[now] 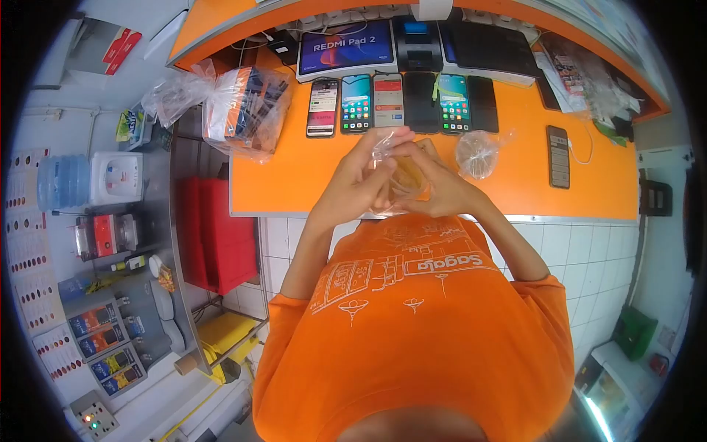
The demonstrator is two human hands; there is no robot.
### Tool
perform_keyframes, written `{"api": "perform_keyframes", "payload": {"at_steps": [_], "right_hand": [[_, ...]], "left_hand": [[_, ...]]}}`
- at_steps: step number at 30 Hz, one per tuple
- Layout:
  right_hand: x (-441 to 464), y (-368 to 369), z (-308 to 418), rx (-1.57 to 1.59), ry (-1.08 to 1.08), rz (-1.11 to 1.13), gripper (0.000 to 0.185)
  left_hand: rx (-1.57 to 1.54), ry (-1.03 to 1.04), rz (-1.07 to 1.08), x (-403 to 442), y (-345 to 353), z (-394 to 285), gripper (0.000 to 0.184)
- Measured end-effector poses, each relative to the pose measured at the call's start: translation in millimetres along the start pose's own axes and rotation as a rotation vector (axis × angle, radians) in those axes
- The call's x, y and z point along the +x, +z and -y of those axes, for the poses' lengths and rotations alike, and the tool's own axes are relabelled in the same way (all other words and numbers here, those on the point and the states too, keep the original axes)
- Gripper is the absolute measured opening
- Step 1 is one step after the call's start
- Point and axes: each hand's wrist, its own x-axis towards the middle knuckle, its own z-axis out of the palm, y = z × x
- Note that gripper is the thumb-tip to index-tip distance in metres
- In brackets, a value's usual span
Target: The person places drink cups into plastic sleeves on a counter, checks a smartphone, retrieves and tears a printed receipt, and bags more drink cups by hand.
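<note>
A clear plastic bag [409, 182] is held up in front of my chest, near the front edge of the orange counter [272, 193]. My left hand [355, 186] pinches it from the left, with thumb and fingers closed on the plastic. From the other side my right hand [446, 184] grips it, its fingertips meeting the left ones at the gathered top. The bag looks yellowish; whether it holds anything is unclear. Just right of my right hand, a round thing wrapped in clear plastic [477, 155] sits on the counter, its twisted end pointing right.
Several phones [356, 103] line the back of the counter, before a tablet [346, 46] and a small dark device [420, 46]. A stuffed plastic bag [247, 110] sits at the left. Another phone [558, 157] lies right. Red crates [217, 236] stand lower left.
</note>
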Motion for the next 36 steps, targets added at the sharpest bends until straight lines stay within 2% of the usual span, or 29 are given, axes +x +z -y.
{"api": "perform_keyframes", "payload": {"at_steps": [2,5,8,10,17,20,23,26,29,32,35,36], "right_hand": [[-3.5,2.8,-3.1,0.093,-0.005,-0.038,0.065],[-7.4,28.5,-34.3,0.183,0.025,-0.258,0.061],[-1.6,22.6,2.8,-0.060,-0.042,-0.325,0.063],[-0.3,16.2,8.7,-0.141,-0.068,-0.277,0.059],[-3.8,-14.1,29.5,-0.456,-0.223,0.032,0.055],[-13.4,-39.2,58.7,-0.679,-0.121,0.148,0.046],[-14.5,-47.2,79.6,-1.075,-0.320,0.257,0.035],[-5.1,-53.0,110.2,-1.218,-0.386,0.366,0.035],[2.3,-52.7,123.3,-1.193,-0.157,0.394,0.022],[6.7,-51.6,113.9,-1.090,-0.187,0.208,0.016],[18.6,-66.9,122.0,-0.820,-0.186,0.172,0.015],[23.3,-71.1,116.5,-0.613,-0.251,0.203,0.018]], "left_hand": [[-0.043,-0.004,0.045,2.2,6.6,-8.1,0.040],[-0.122,-0.035,0.109,6.3,15.0,-20.4,0.040],[-0.185,-0.021,0.062,4.0,27.6,-36.5,0.041],[-0.250,-0.002,0.030,-1.5,26.9,-42.3,0.040],[-0.114,0.010,-0.111,-25.0,-4.3,-48.0,0.037],[-0.028,-0.027,-0.131,-37.9,-22.0,-51.0,0.033],[0.168,-0.101,-0.189,-41.1,-28.4,-57.4,0.032],[0.290,-0.111,-0.308,-42.1,-23.1,-62.8,0.025],[0.487,-0.098,-0.426,-48.6,-38.2,-56.9,0.022],[0.526,-0.176,-0.492,-46.9,-44.9,-58.3,0.025],[0.208,0.077,-0.363,-36.9,-54.3,-44.0,0.031],[0.156,0.208,-0.351,-32.2,-56.6,-34.7,0.029]]}}
